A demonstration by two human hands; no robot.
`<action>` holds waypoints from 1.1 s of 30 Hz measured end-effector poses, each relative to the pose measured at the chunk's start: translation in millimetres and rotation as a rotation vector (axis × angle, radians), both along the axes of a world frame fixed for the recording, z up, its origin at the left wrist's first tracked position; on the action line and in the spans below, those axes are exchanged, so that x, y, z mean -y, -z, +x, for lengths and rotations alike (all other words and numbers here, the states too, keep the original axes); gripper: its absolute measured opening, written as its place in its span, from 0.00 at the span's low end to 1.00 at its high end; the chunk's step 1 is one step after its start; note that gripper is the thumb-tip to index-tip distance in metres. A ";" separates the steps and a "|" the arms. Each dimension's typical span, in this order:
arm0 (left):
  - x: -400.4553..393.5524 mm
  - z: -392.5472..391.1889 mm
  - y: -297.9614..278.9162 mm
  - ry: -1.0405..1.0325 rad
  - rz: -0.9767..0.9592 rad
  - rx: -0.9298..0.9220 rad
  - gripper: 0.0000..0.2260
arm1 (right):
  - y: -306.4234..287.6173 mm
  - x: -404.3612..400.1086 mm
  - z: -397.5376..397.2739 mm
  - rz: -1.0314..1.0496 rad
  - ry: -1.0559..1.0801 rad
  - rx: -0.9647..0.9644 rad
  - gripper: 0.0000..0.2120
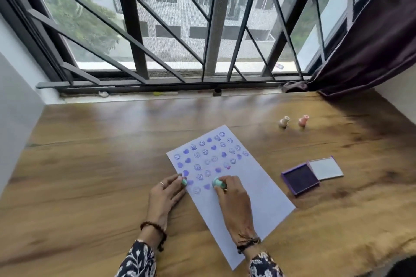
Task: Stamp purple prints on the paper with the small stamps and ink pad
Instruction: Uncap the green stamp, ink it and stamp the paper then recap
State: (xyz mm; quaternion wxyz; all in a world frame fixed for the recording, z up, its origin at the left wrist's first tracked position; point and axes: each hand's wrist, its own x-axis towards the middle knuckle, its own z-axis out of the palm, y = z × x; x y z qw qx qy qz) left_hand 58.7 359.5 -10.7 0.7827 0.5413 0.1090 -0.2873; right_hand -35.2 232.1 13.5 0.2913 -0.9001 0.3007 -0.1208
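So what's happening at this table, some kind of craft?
A person is stamping purple smileys and hearts on a sheet of paper. The right hand presses a small green stamp onto it; the left hand steadies the edge. The open ink pad sits to the right, with two spare stamps behind it.

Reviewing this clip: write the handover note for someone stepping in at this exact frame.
Right hand: grips a mint stamp, held down on the paper.
Left hand: fingertips pin the paper's left edge.
Ink pad: open, right of the paper, lid alongside.
Cream stamp and pink stamp: upright, far right, unused now.
Done: upper half carries purple smiley and heart prints.
Left: the blank lower half.
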 end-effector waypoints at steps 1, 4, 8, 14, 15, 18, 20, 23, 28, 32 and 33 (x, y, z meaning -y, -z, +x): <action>-0.3 1.5 0.3 0.005 -0.011 -0.012 0.08 | -0.9 -0.1 2.1 -0.037 -0.008 -0.034 0.08; -2.1 4.7 3.1 0.015 -0.049 -0.055 0.06 | -6.2 3.1 10.2 -0.107 -0.026 -0.144 0.10; -2.2 6.8 6.0 0.014 -0.048 -0.097 0.05 | -12.8 6.3 23.8 -0.171 -0.063 -0.309 0.12; -1.3 4.3 7.9 -0.008 -0.040 -0.077 0.09 | -21.0 8.9 44.3 -0.264 -0.195 -0.472 0.05; -1.3 4.0 6.9 -0.009 -0.042 -0.077 0.08 | -21.7 10.7 45.5 -0.271 -0.217 -0.488 0.05; -2.3 3.8 2.8 0.008 -0.046 -0.079 0.05 | -21.4 13.4 44.4 -0.289 -0.252 -0.483 0.06; -3.2 3.4 0.6 0.024 -0.039 -0.069 0.04 | -20.8 14.4 42.0 -0.271 -0.251 -0.440 0.05; -3.6 2.6 -2.0 0.037 -0.031 -0.053 0.06 | -23.4 28.8 38.2 -0.021 -0.143 -0.324 0.05; -2.8 -1.3 -8.5 0.028 -0.005 -0.011 0.06 | -38.3 50.8 8.6 0.833 0.267 0.146 0.06; 5.7 -13.7 -22.3 0.106 -0.019 0.057 0.08 | -52.4 41.0 -24.1 1.080 0.257 0.283 0.06; 10.0 -17.9 -27.2 0.149 -0.047 0.058 0.07 | -56.3 37.0 -30.3 1.103 0.221 0.300 0.06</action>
